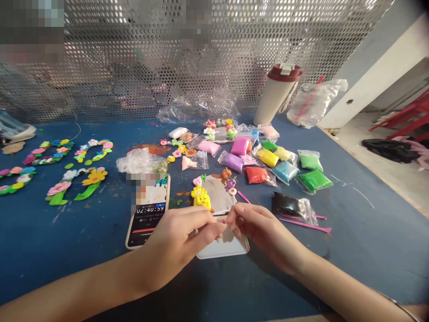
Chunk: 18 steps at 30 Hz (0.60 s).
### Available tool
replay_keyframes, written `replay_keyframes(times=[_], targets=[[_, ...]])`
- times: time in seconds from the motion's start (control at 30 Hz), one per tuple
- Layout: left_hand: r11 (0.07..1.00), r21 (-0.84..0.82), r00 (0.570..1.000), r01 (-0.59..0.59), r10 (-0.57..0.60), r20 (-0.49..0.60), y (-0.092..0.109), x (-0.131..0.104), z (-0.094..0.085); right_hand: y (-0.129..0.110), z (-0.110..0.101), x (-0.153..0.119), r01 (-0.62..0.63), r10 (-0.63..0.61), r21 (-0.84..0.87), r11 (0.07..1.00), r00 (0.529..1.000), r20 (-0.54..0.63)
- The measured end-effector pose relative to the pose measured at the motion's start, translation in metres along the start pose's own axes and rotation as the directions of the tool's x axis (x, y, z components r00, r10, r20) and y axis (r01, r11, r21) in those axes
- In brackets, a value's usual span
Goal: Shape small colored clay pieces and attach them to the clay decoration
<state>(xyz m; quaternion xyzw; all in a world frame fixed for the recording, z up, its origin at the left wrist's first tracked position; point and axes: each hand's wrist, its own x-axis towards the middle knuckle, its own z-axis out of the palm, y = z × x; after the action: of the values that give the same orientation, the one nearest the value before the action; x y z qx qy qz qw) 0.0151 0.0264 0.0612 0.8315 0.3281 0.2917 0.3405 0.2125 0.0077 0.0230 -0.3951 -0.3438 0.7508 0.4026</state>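
Note:
My left hand (191,230) and my right hand (256,221) meet over the white lower half (223,252) of a small folding mirror. Fingertips of both are pinched closed around a tiny pink piece of clay (224,221), mostly hidden by the fingers. Just beyond them stands the mirror (217,192), edged with clay figures: a yellow character (201,200) at left, an orange figure (226,174) and a purple one (231,183) at right. Left of the mirror, a phone (147,223) showing a timer lies partly behind my left hand.
Bagged clay, such as a red pack (257,175), a green pack (315,180) and a black pack (286,204), lies behind and to the right. Pink modelling tools (304,225) rest at right. A tumbler (278,94) stands by the perforated metal screen (140,58). Flower-trimmed clay pieces (77,183) sit at left.

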Motion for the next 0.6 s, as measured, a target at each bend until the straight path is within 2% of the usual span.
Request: replay_keyframes(times=[0.17, 0.33, 0.47, 0.6], targets=[[0.995, -0.047, 0.995, -0.083, 0.08, -0.053, -0.004, -0.002, 0.002, 0.001, -0.001, 0.001, 0.015, -0.015, -0.015, 1.0, 1.0, 0.015], [0.996, 0.011, 0.996, -0.085, 0.085, -0.017, -0.004, -0.003, 0.002, 0.001, -0.001, 0.001, 0.016, -0.016, -0.013, 1.0, 0.999, 0.03], [0.972, 0.155, 0.979, -0.176, 0.188, -0.072, -0.006, -0.002, 0.004, 0.0, 0.001, -0.001, 0.031, -0.029, -0.046, 0.998, 0.998, 0.05], [0.9, 0.341, 0.951, -0.272, 0.306, -0.047, -0.011, -0.005, 0.007, -0.002, 0.004, -0.003, -0.008, 0.015, -0.065, 0.998, 0.994, 0.109]])
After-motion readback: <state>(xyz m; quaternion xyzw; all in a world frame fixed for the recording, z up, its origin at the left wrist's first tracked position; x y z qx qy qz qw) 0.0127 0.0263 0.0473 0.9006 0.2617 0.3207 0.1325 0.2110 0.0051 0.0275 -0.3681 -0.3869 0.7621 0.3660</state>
